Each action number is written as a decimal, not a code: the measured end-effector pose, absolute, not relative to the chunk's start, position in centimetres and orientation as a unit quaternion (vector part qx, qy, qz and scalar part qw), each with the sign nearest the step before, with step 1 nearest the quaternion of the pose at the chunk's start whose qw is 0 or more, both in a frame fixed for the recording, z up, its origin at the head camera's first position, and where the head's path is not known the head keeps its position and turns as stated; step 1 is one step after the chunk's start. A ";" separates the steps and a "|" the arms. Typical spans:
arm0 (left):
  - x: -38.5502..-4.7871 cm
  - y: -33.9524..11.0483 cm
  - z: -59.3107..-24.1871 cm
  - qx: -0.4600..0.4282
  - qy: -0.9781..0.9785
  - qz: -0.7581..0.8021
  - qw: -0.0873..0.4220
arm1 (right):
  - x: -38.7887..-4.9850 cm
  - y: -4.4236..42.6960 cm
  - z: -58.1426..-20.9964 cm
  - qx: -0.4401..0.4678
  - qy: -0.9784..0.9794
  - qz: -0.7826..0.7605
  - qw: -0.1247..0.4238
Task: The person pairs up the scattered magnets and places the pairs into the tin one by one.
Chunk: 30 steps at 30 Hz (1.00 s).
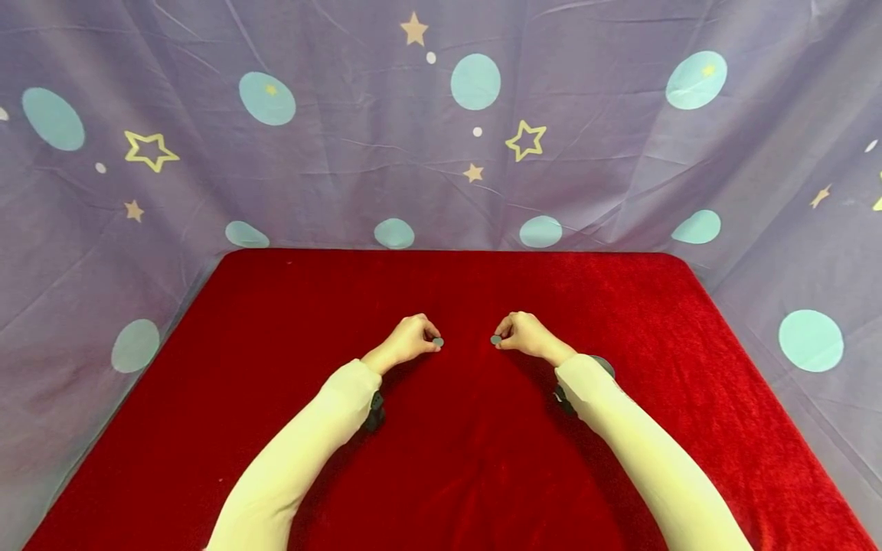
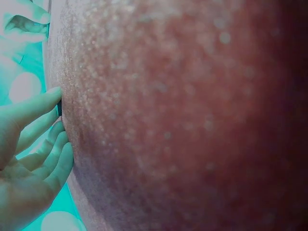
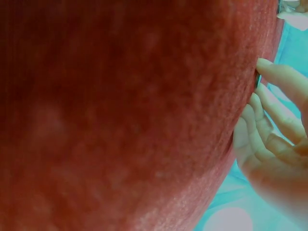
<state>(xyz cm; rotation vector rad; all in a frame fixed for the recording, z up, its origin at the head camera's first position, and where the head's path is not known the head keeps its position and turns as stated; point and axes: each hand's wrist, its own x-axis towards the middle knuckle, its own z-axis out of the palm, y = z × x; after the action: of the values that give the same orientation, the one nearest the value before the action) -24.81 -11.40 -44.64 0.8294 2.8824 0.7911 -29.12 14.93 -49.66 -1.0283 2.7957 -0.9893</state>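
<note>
Two small, flat, round grey discs lie at the red cloth, one at each hand; whether they are coins I cannot tell. My left hand (image 1: 411,339) pinches the left disc (image 1: 438,342) by its edges between thumb and forefinger. Its mate, the right disc (image 1: 496,340), is pinched the same way by my right hand (image 1: 529,337). In the left wrist view the left disc's dark edge (image 2: 59,108) shows between the fingertips, and the other fingers touch the cloth. The right wrist view gives the right disc (image 3: 258,80) as a thin dark sliver. A short gap separates the hands.
A red velvety cloth (image 1: 468,459) covers the table, with slight wrinkles near the front. Behind and at both sides hangs a purple-grey curtain (image 1: 344,138) printed with stars and pale dots. Dark wrist gear (image 1: 375,413) shows below the left sleeve.
</note>
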 end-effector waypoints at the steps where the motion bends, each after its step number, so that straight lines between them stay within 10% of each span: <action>1: -24.8 -11.4 -44.6 0.267 0.929 0.255 0.018 | -29.7 15.1 -50.5 -0.329 0.892 -0.311 0.004; 10: -25.1 -11.1 -44.8 0.268 0.921 0.278 0.042 | -26.3 13.4 -45.4 -0.276 0.915 -0.293 0.037; 16: -29.9 -11.7 -51.4 0.307 0.907 0.286 0.034 | -25.5 13.0 -44.5 -0.270 0.917 -0.291 0.039; 22: -25.0 -9.7 -44.7 0.265 0.925 0.268 0.052 | -25.6 12.7 -44.6 -0.269 0.913 -0.303 0.047; 30: -24.6 -8.8 -44.3 0.271 0.924 0.265 0.052 | -25.3 12.2 -44.4 -0.271 0.911 -0.305 0.064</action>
<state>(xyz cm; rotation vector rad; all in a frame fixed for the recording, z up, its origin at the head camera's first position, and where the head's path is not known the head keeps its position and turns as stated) -24.57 -8.76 -44.34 0.8250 2.8107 0.8063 -25.32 12.17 -44.38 -0.8191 2.7498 -0.9223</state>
